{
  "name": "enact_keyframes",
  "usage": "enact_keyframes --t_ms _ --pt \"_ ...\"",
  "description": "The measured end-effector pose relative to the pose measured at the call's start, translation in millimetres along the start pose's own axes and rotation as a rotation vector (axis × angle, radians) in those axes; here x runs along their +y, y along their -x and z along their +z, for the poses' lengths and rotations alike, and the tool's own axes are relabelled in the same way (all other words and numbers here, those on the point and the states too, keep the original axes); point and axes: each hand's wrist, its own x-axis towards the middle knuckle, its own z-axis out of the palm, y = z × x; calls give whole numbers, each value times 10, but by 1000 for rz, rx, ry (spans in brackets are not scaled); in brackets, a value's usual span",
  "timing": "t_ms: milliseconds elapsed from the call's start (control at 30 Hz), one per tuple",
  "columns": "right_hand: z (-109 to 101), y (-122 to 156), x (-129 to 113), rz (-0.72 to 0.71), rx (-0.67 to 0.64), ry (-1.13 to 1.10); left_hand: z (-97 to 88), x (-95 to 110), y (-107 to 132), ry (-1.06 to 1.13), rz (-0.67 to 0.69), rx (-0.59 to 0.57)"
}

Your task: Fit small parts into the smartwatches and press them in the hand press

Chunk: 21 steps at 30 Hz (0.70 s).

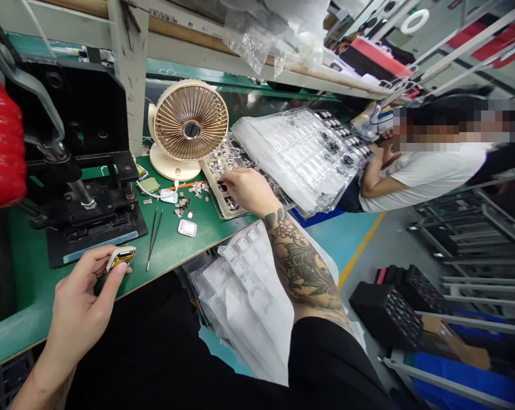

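My left hand (89, 296) pinches a small white-edged device casing (121, 259) with yellow and dark parts showing inside, just over the bench's front edge. Across the bench, my right hand (251, 191) reaches into a shallow tray (223, 208) of small parts, its fingers bent together; whatever is between the fingertips is hidden. Between the hands, a pair of black tweezers (154, 239) lies on the green bench. Beside them are a white rounded cover (187, 228) and several scattered pinkish-grey pieces (181, 204).
A black press (86, 199) with a red handle (3, 142) stands at the left. Behind the loose pieces is a cream fan (191, 128). Stacked clear plastic trays (300, 159) lie to the right, near a co-worker in a white shirt (428, 176). More plastic trays (249, 296) hang below the bench edge.
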Motion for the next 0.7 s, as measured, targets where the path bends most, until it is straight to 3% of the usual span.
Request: enact_keyframes --t_ms 100,167,233,333,433,533,700 --pt "-35 131 -169 11 269 -130 -15 64 -31 -25 48 -34" --pt "14 237 -453 2 473 -290 -15 126 -54 -67 101 -50" --pt "120 340 -849 -46 559 -495 -9 181 -80 -75 133 -72" --pt "324 453 -1482 -191 454 -832 -3 217 -114 -64 135 -101" --pt "528 483 -1919 -323 271 -994 -8 217 -121 -47 134 -104" --pt "673 456 -2059 -357 174 -1048 -11 222 -117 -19 144 -93" --pt "702 439 -1984 -381 93 -1074 -12 251 -128 10 143 -127"
